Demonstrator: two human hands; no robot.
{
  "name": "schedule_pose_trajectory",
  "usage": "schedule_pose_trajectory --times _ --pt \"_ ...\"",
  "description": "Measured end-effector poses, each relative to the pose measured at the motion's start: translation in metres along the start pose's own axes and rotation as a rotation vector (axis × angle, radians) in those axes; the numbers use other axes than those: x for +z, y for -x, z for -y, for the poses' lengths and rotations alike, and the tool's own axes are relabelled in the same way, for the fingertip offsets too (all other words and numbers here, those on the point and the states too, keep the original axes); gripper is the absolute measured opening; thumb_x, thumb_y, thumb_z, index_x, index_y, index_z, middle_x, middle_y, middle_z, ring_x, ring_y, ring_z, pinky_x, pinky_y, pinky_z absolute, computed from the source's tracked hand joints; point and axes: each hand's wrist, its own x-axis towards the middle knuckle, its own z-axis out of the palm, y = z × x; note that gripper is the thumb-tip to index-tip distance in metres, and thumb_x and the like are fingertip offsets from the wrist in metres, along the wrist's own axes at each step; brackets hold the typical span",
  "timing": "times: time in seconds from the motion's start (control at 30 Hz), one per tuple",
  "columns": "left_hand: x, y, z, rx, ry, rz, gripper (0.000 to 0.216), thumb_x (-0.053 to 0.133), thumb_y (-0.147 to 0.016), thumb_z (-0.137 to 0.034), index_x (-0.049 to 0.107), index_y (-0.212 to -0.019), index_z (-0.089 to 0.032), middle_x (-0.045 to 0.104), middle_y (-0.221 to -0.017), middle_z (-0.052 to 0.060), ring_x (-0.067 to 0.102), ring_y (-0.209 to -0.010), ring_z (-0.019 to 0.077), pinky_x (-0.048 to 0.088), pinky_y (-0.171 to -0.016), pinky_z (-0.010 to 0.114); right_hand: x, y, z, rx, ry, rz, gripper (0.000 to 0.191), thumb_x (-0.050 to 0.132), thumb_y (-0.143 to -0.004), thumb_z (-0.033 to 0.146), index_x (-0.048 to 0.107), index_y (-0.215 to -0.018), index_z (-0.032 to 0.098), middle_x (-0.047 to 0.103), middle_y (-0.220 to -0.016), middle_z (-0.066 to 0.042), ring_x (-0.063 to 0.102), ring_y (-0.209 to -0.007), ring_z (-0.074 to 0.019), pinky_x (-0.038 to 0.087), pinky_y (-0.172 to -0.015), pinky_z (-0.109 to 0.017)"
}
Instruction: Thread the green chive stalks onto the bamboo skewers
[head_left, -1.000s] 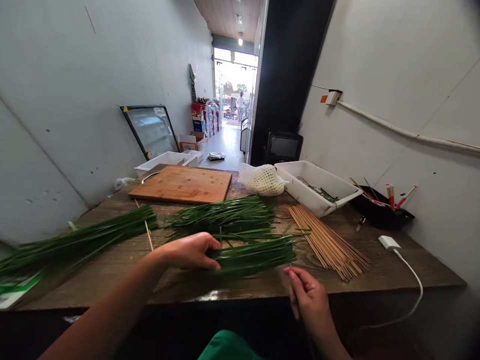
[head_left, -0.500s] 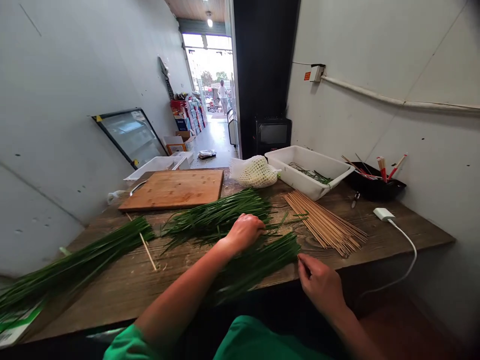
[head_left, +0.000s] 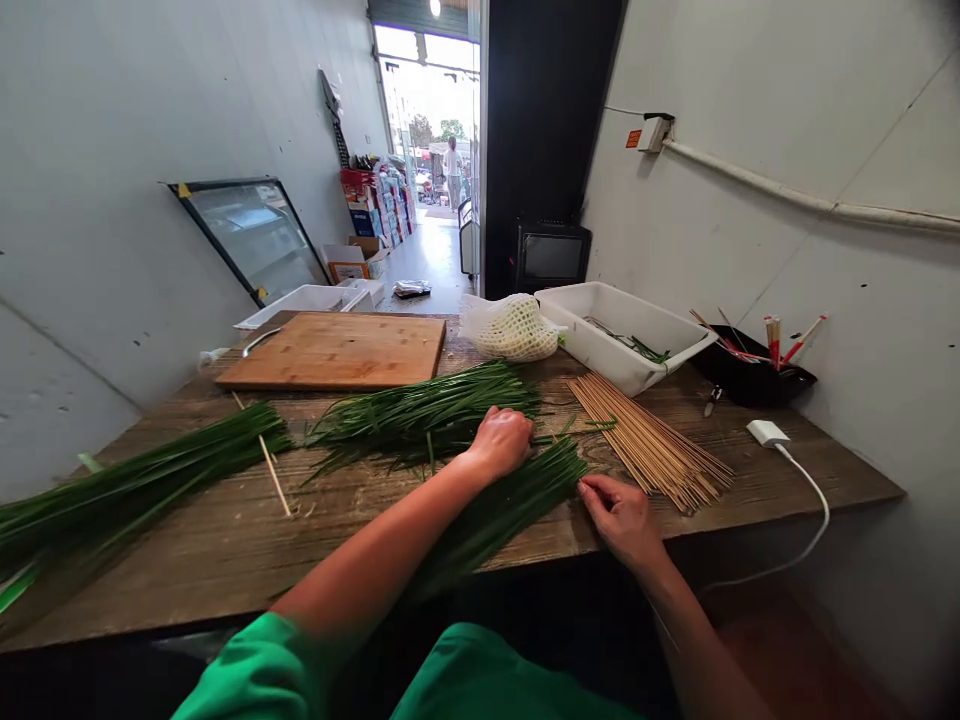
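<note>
My left hand (head_left: 504, 441) is closed, with its fingertips down between two piles of green chives. The farther chive pile (head_left: 442, 405) lies behind it, and a nearer chive bundle (head_left: 517, 495) runs under my left forearm toward the table's front edge. At the right end of that nearer bundle, my right hand (head_left: 621, 515) is pinched, thumb against forefinger. Whatever either hand holds is hidden or too small to name. Just beyond my right hand, thin wooden skewers (head_left: 652, 445) lie fanned on the table.
Another chive bundle (head_left: 150, 480) lies at the left beside a single stick (head_left: 274, 475). Behind are a cutting board (head_left: 337, 350), net-wrapped produce (head_left: 514, 330) and a white tub (head_left: 630, 345). On the right stand a black holder (head_left: 757, 375) and a white charger (head_left: 768, 433).
My right hand has shifted slightly left and up, still at the end of the nearer bundle. My left hand has moved slightly right and down the view's chives. The camera view has tilted down.
</note>
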Motion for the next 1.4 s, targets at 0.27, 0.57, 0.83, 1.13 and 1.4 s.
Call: schedule_pose_trajectory --times 0.27,0.57,0.83,1.13,1.4 --pt "-0.004 0.009 -0.009 -0.037 0.081 -0.117 0.022 0.04 -0.085 -0.02 0.06 -0.093 -0.014 0.068 -0.08 0.009 0.063 -0.078 0.0225 0.044 -0.075 0.033 0.0 0.004 -0.006 -0.063 0.008 -0.025 0.027 0.047 -0.087 0.034 0.068 -0.085 0.017 0.068 -0.068 -0.004 0.064 -0.066 -0.0173 0.049 -0.061 -0.025" --pt "0.006 0.004 -0.01 -0.118 0.658 -0.164 0.022 0.058 -0.075 -0.015 0.068 -0.094 -0.016 0.071 -0.087 0.002 0.063 -0.079 0.0141 0.047 -0.075 0.023 0.001 0.004 -0.009 -0.066 -0.048 -0.031 0.025 0.05 -0.086 0.032 0.069 -0.086 0.017 0.07 -0.074 -0.005 0.066 -0.07 -0.0175 0.05 -0.063 -0.025" --pt "0.004 0.004 -0.014 -0.247 0.786 -0.166 0.018 0.058 -0.075 -0.02 0.072 -0.084 -0.014 0.07 -0.072 0.001 0.06 -0.065 0.0122 0.044 -0.063 0.021 0.0 0.005 -0.003 -0.053 -0.077 -0.018 0.026 0.049 -0.087 0.032 0.07 -0.087 0.017 0.07 -0.076 -0.004 0.066 -0.072 -0.0177 0.051 -0.065 -0.025" --pt "0.004 0.004 -0.012 -0.295 0.802 -0.198 0.017 0.059 -0.074 -0.021 0.072 -0.081 -0.013 0.069 -0.07 0.002 0.06 -0.065 0.0122 0.043 -0.061 0.021 0.0 0.005 -0.005 -0.057 -0.093 -0.02 0.025 0.049 -0.087 0.032 0.069 -0.089 0.017 0.071 -0.084 -0.006 0.066 -0.077 -0.0187 0.05 -0.069 -0.027" --pt "0.006 0.004 -0.01 -0.267 0.763 -0.222 0.017 0.06 -0.074 -0.019 0.073 -0.084 -0.015 0.072 -0.077 0.002 0.063 -0.07 0.0129 0.045 -0.068 0.022 0.0 0.005 -0.006 -0.068 -0.066 -0.023 0.024 0.049 -0.087 0.031 0.069 -0.088 0.017 0.071 -0.079 -0.005 0.066 -0.073 -0.0175 0.049 -0.066 -0.025"
